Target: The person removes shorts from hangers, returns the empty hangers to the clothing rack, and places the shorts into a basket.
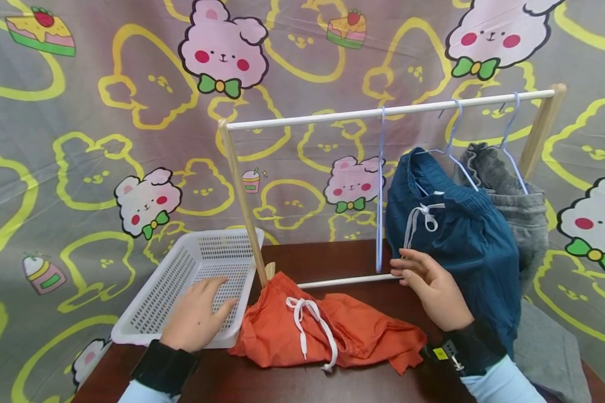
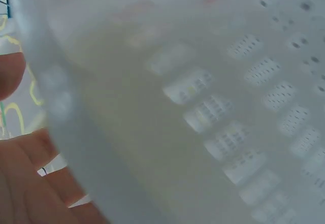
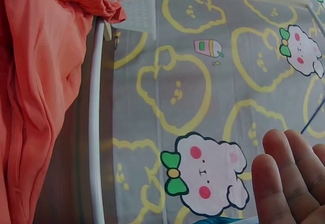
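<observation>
Orange shorts point(image 1: 302, 330) with a white drawstring lie on the dark table between the two hands. The left hand point(image 1: 199, 313) hovers over the white basket point(image 1: 156, 291), fingers extended, holding nothing; the left wrist view shows its fingers point(image 2: 40, 178) beside the basket's blurred wall point(image 2: 127, 132). The right hand point(image 1: 433, 288) is raised in front of the blue shorts point(image 1: 454, 235), fingers slightly bent and holding nothing. In the right wrist view its fingers point(image 3: 289, 173) stand apart from the orange shorts point(image 3: 40, 82). An unloaded lilac hanger point(image 1: 381, 190) hangs left of the blue shorts.
A rack with a white top rail point(image 1: 307, 118) and wooden posts stands at the back. Grey bottoms point(image 1: 526, 224) hang at its right end, and grey cloth point(image 1: 549, 347) lies below them. A patterned curtain point(image 1: 292, 67) covers the background.
</observation>
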Demonstrator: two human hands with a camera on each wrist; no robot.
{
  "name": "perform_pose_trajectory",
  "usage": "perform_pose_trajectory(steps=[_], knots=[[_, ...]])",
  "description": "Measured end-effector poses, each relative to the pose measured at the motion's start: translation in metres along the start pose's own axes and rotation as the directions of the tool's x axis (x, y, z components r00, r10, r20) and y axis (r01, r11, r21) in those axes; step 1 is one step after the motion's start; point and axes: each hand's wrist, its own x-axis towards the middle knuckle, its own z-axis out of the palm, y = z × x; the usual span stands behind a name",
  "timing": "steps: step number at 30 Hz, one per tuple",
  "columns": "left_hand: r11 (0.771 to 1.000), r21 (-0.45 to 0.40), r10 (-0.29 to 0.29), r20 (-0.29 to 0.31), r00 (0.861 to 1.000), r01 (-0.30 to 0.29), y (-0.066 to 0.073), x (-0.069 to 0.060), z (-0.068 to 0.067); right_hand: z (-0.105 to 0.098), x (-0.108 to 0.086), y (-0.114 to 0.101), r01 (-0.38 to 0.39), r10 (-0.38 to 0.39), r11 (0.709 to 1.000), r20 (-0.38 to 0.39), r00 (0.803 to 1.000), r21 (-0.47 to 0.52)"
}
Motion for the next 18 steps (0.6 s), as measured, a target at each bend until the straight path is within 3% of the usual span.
perform_pose_trajectory(steps=[9, 18], knots=[[0.989, 0.077, -0.13, 0.0, 0.991, 0.13, -0.043, -0.011, 0.002, 0.003, 0.0, 0.001, 0.025, -0.025, 1.0, 0.022, 0.999, 0.002], [0.97, 0.1, -0.219, -0.022, 0.976, 0.22, -0.082, -0.016, -0.003, 0.004, -0.002, 0.001, -0.018, 0.019, 1.0, 0.052, 0.998, -0.01]])
